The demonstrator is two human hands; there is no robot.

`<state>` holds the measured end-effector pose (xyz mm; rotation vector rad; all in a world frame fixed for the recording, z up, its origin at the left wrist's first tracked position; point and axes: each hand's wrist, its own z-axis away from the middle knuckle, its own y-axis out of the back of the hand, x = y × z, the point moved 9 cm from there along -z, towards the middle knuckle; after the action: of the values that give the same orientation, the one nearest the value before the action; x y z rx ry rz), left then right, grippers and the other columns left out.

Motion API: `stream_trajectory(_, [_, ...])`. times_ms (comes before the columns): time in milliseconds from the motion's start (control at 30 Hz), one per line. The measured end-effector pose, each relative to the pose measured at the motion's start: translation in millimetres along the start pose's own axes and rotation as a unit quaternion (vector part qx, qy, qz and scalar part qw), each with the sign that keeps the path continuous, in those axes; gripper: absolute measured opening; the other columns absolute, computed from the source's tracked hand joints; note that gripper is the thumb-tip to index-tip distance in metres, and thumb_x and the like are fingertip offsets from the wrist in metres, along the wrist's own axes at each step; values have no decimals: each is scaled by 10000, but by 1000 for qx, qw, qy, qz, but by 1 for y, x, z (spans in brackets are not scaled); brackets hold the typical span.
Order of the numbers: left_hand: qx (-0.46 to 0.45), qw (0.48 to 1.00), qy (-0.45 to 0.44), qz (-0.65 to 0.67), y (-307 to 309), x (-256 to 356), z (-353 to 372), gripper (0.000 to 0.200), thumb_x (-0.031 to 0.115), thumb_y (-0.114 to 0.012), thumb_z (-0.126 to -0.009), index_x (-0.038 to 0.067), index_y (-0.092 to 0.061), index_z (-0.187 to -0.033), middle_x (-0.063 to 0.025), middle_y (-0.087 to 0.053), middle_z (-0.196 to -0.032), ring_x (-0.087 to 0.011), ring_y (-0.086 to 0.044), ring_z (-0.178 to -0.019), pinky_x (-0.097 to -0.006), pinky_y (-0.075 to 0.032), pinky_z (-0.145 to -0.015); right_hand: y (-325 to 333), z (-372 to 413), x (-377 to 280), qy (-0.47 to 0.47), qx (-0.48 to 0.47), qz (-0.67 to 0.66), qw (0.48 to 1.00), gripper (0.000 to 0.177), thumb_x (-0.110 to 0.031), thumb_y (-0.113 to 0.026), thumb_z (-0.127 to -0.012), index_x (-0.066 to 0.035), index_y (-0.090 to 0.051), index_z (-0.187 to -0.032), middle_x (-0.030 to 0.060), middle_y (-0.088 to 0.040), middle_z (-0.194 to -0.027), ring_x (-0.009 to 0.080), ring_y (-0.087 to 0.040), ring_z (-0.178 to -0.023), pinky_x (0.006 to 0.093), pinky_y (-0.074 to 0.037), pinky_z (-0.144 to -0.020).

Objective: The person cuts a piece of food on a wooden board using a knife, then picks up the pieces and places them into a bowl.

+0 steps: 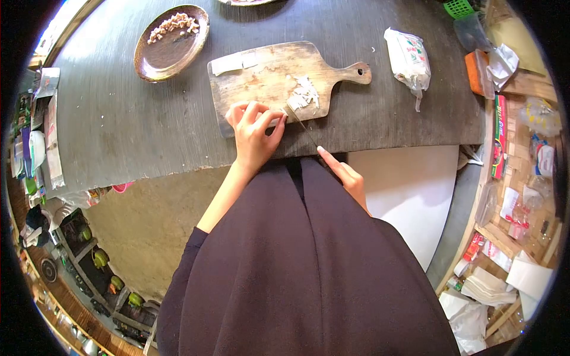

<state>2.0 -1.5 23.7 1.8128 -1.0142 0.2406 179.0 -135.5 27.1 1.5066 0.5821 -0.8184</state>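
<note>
A wooden cutting board [267, 77] with a handle lies on the dark table near its front edge. My left hand [256, 133] is closed at the board's near edge, fingertips curled down on a small white piece of food [284, 116], mostly hidden under them. In my right hand [345, 177] is a knife, index finger stretched along it; its thin blade [304, 126] points up-left, tip right beside the left fingertips. Thin white slices [304, 94] lie heaped on the board just beyond the blade. A longer white strip [234, 62] rests along the board's far left edge.
A brown plate [172, 64] with small pinkish-brown pieces stands at the back left. To the board's right lies a white printed plastic packet [408, 59]. Part of another plate [248, 2] shows at the far edge. Shelves with packages [500, 136] line the right side.
</note>
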Motion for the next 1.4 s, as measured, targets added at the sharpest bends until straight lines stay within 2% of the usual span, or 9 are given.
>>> stream_trajectory(533, [-8,1000,10,-6,1,1,-1,195,104,-858,-721,171,-776,-885,-7,-645,-891,-273,-545,-993,-424,-369,-946,-1,-2,-4,-6,-34,-12,999,503,-132,-684,-951,-286,-641,-1428,118,-608,-765,271,-632,-650,396,-544,-651])
stream_trajectory(733, [-7,1000,4,1,-1,0,-1,175,144,-841,-738,181,-745,-880,1,-613,-909,-282,-527,-1009,-450,-358,-934,-1,-4,-4,-3,-37,-5,999,510,-131,-677,-953,-290,-632,-1436,120,-588,-750,286,-630,-648,413,-544,-648])
stream_trajectory(833, [-10,1000,6,-1,-1,-1,0,174,140,-840,-736,179,-743,-875,0,-614,-911,-282,-527,-1013,-449,-360,-934,1,-6,-8,-1,-42,11,999,527,-141,-662,-962,-332,-612,-1450,105,-557,-736,293,-637,-641,428,-545,-636])
stream_trajectory(900, [-10,1000,4,-1,-1,0,-1,174,138,-839,-734,178,-742,-873,0,-614,-911,-282,-526,-1015,-448,-361,-933,-5,-5,-7,-20,-58,79,995,540,-159,-649,-971,-380,-591,-1460,89,-529,-728,300,-641,-628,440,-544,-618])
stream_trajectory(1033, [-13,1000,0,0,-1,-1,0,180,134,-839,-726,175,-741,-872,-1,-615,-912,-283,-524,-1017,-445,-363,-930,-9,-11,-12,-19,-49,78,996,542,-185,-654,-973,-407,-581,-1462,81,-512,-726,306,-640,-616,449,-540,-603])
stream_trajectory(1233, [-6,1000,5,-4,1,0,-1,174,110,-850,-717,155,-762,-860,-15,-641,-883,-276,-536,-994,-420,-372,-947,-10,-7,-2,-6,-39,44,998,517,-182,-662,-978,-361,-595,-1458,97,-560,-745,321,-660,-665,437,-559,-644])
stream_trajectory(1300, [-1,1000,6,-8,1,0,-1,170,110,-848,-721,157,-761,-859,-14,-638,-875,-277,-537,-990,-420,-372,-946,-9,-6,-1,-2,-35,-9,999,484,-156,-655,-987,-286,-612,-1452,127,-688,-888,325,-712,-787,412,-580,-736])
stream_trajectory(1333, [3,1000,8,-13,2,0,0,166,109,-846,-724,158,-760,-857,-13,-635,-868,-277,-538,-985,-421,-373,-946,-11,-6,2,-1,-36,-9,999,484,-156,-655,-987,-286,-612,-1452,127,-688,-888,325,-712,-787,412,-580,-736])
stream_trajectory(1400, [11,1000,9,-15,3,0,0,166,107,-845,-725,160,-758,-857,-13,-633,-862,-277,-538,-981,-422,-373,-945,-8,-5,4,26,5,-106,994,455,-135,-653,-993,-211,-624,-1440,161,-740,-1079,313,-740,-912,392,-580,-821])
